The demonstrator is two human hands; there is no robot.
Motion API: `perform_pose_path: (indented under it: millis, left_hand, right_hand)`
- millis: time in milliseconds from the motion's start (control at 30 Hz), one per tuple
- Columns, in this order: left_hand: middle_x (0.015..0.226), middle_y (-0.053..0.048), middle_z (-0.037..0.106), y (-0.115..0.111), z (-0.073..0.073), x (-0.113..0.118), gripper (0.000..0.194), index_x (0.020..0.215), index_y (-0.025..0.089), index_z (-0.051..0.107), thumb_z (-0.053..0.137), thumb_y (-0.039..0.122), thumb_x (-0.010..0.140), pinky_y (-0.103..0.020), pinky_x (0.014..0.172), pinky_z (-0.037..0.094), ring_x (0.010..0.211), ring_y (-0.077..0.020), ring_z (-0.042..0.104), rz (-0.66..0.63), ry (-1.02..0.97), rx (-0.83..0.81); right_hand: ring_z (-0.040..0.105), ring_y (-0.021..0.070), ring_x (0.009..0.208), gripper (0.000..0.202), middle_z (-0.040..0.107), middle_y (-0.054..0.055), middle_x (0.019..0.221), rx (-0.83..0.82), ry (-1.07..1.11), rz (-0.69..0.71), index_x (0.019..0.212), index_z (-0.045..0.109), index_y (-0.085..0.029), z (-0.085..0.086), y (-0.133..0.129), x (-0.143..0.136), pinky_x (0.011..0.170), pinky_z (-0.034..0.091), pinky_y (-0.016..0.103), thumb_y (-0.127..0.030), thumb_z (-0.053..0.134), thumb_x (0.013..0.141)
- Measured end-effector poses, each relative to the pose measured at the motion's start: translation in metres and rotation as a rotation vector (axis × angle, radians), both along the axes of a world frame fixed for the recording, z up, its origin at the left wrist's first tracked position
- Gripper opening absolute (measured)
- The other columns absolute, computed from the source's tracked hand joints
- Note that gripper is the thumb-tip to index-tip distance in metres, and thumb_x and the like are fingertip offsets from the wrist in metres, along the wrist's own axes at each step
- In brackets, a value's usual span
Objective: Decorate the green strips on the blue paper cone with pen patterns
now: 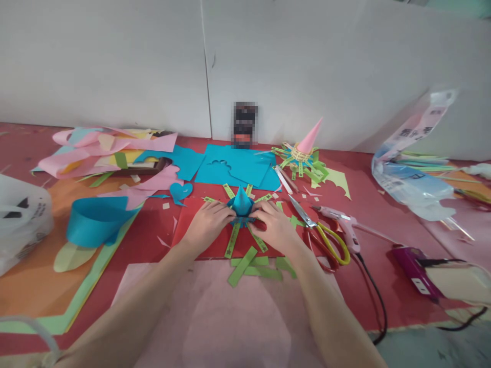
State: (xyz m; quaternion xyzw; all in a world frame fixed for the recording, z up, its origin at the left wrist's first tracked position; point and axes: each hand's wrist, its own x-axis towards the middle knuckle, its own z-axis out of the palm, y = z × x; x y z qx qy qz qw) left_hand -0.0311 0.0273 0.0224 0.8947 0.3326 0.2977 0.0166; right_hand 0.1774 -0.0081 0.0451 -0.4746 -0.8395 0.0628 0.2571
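A blue paper cone (241, 201) points upward in the middle of the table, with green patterned strips (232, 240) spreading out around it like rays. At the cone's base, a narrow blue paper strip (244, 220) runs across the near side. My left hand (209, 222) pinches its left end, and my right hand (275, 223) closes on its right end. Fingertips partly hide the strip's ends. Under this work lies a red sheet (192, 232). Loose green paper strips (255, 268) are scattered just below my hands.
Scissors (318, 230) and a glue gun (341, 220) lie to the right, the gun's cord trailing to a purple power socket (416, 273). A similar pink-coned piece (305, 145) stands behind. Paper scraps (111, 153) and a blue paper loop (94, 225) occupy the left; a plastic bag (410, 179) sits far right.
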Motion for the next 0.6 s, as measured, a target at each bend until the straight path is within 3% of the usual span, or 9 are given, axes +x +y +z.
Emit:
perform_pose_path:
  millis: [600]
  left_hand:
    - [0.083,-0.003,0.068,-0.0005,0.0000,-0.0001,0.026,0.082,0.018,0.062,0.040,0.026,0.093,-0.032,0.073,0.040,0.080,-0.0175,0.056,-0.008,0.039,-0.011]
  right_hand:
    - [0.054,0.0235,0.091,0.009,0.060,0.007,0.097,0.015,-0.023,-0.016,0.084,0.063,-0.020,-0.0001,-0.0012,-0.0007,0.079,0.048,0.040,-0.015,0.057,0.078]
